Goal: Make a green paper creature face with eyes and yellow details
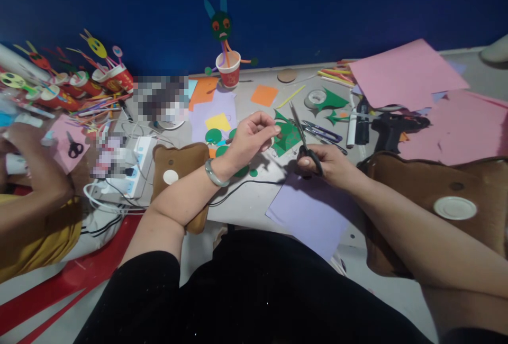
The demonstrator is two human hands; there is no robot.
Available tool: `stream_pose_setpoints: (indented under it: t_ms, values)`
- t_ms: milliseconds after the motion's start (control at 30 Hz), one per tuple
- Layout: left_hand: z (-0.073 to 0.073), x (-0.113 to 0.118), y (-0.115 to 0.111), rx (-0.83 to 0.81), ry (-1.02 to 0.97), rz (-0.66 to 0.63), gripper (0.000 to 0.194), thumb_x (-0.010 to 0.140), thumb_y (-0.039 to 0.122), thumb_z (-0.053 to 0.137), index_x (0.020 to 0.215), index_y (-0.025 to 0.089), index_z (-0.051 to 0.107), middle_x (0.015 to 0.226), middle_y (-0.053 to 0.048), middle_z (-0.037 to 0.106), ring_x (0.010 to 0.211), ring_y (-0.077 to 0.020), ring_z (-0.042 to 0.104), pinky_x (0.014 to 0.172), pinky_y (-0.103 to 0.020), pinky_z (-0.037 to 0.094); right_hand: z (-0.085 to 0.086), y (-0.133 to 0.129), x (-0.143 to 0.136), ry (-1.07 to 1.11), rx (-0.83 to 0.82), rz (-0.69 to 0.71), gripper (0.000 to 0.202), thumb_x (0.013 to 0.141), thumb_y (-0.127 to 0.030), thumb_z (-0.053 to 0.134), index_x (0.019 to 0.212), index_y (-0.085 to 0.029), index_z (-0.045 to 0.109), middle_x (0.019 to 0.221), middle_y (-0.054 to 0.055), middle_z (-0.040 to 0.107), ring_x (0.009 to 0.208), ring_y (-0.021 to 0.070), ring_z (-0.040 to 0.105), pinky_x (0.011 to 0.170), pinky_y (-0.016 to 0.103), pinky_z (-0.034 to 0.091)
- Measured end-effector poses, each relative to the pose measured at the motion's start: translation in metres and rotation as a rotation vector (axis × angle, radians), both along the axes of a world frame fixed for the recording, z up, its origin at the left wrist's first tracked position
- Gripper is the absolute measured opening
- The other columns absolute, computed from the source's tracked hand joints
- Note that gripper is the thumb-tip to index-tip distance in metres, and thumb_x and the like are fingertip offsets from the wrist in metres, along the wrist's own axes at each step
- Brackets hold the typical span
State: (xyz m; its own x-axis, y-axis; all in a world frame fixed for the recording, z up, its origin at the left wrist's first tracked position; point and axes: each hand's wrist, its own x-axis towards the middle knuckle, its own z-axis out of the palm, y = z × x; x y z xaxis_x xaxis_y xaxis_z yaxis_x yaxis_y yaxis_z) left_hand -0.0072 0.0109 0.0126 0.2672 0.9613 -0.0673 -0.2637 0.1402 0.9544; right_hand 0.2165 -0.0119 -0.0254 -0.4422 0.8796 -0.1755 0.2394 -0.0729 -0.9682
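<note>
My right hand [327, 166] is closed round the black handles of a pair of scissors [297, 124], whose blades point up and to the left. My left hand [256, 135], with a bracelet [216, 173] at its wrist, is raised in a pinch; whatever lies between its fingertips is too small to make out. Behind the fingertips lies a cut green sheet [291, 140]. Green discs [213, 136] rest beside and under my left hand. A purple sheet [309, 211] lies at the table's front edge, below the scissors.
A red paper cup [229, 71] holds a green-headed figure at the back. Pink sheets [408, 74], a black glue gun [391, 127] and markers [362, 121] lie right. Left are a power strip [138, 166], brown cushion [174, 174] and another person's arm [39, 174].
</note>
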Motion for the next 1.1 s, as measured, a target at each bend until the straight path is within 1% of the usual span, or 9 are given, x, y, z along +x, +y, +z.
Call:
stream_pose_setpoints:
  t_ms: [100,200,367,500,633,733,833,967,1100]
  values:
    - [-0.007,0.001,0.0,0.026,0.06,-0.091,0.035,0.08,0.04,0.09,0.082,0.02,0.062,0.068,0.004,0.066,0.049,-0.004,0.047,0.049,-0.022,0.037,0.012,-0.004,-0.005,0.052,0.032,-0.107,0.064,0.07,-0.076,0.087,0.064,-0.021,0.055,0.057,-0.003,0.048,0.056,0.0107,0.039,0.054,0.03,0.031]
    - [-0.019,0.005,-0.001,0.137,0.104,-0.165,0.035,0.076,0.044,0.093,0.083,0.017,0.071,0.072,0.002,0.069,0.064,-0.0078,0.061,0.064,-0.023,0.049,0.022,-0.006,-0.009,0.082,0.064,-0.197,0.054,0.07,-0.065,0.093,0.07,-0.02,0.063,0.06,-0.003,0.052,0.058,0.0112,0.041,0.056,0.03,0.034]
    - [-0.036,0.01,-0.005,0.267,0.138,-0.231,0.047,0.081,0.061,0.087,0.093,0.016,0.077,0.082,-0.001,0.073,0.073,-0.0099,0.063,0.072,-0.025,0.051,0.014,-0.005,-0.009,0.156,0.049,-0.233,0.049,0.062,-0.053,0.099,0.073,-0.019,0.067,0.064,-0.003,0.058,0.059,0.01,0.044,0.057,0.027,0.036]
    - [-0.037,0.012,-0.008,0.202,0.084,-0.141,0.057,0.081,0.069,0.084,0.104,0.018,0.073,0.085,-0.002,0.07,0.076,-0.011,0.064,0.067,-0.024,0.047,0.007,-0.003,-0.01,0.252,-0.011,-0.374,0.048,0.058,-0.05,0.101,0.072,-0.019,0.067,0.062,-0.004,0.057,0.057,0.0098,0.045,0.053,0.026,0.034]
    - [-0.035,0.015,-0.011,0.054,0.095,-0.195,0.067,0.057,0.061,0.101,0.101,0.018,0.072,0.086,0.0,0.068,0.07,-0.0089,0.06,0.063,-0.024,0.044,0.011,-0.003,-0.014,0.34,-0.052,-0.503,0.054,0.051,-0.052,0.104,0.071,-0.021,0.065,0.057,-0.005,0.053,0.052,0.0091,0.042,0.049,0.026,0.03]
    - [-0.029,0.018,-0.014,0.001,0.076,-0.264,0.063,0.054,0.061,0.101,0.088,0.016,0.073,0.073,0.004,0.064,0.062,-0.0062,0.052,0.061,-0.024,0.042,0.013,-0.005,-0.016,0.35,-0.065,-0.494,0.056,0.049,-0.053,0.105,0.071,-0.02,0.065,0.059,-0.005,0.054,0.054,0.009,0.044,0.05,0.026,0.031]
    - [-0.022,0.018,-0.017,0.038,0.066,-0.232,0.056,0.062,0.062,0.098,0.075,0.016,0.07,0.063,0.005,0.057,0.059,-0.006,0.049,0.059,-0.024,0.039,0.01,-0.006,-0.015,0.328,-0.049,-0.458,0.056,0.054,-0.054,0.104,0.073,-0.02,0.064,0.06,-0.006,0.053,0.056,0.009,0.044,0.052,0.026,0.032]
    - [-0.017,0.016,-0.018,0.045,0.094,-0.16,0.057,0.068,0.068,0.092,0.071,0.017,0.066,0.059,0.006,0.056,0.054,-0.0053,0.046,0.054,-0.025,0.034,0.004,-0.007,-0.012,0.292,-0.029,-0.407,0.052,0.062,-0.055,0.101,0.074,-0.021,0.063,0.059,-0.006,0.05,0.055,0.0091,0.04,0.05,0.027,0.028]
    - [-0.019,0.016,-0.017,0.011,0.099,-0.192,0.059,0.065,0.068,0.094,0.07,0.018,0.064,0.056,0.006,0.055,0.05,-0.005,0.045,0.05,-0.024,0.032,0.005,-0.009,-0.01,0.241,0.027,-0.345,0.047,0.067,-0.053,0.098,0.074,-0.021,0.064,0.062,-0.005,0.051,0.058,0.0103,0.04,0.053,0.029,0.03]
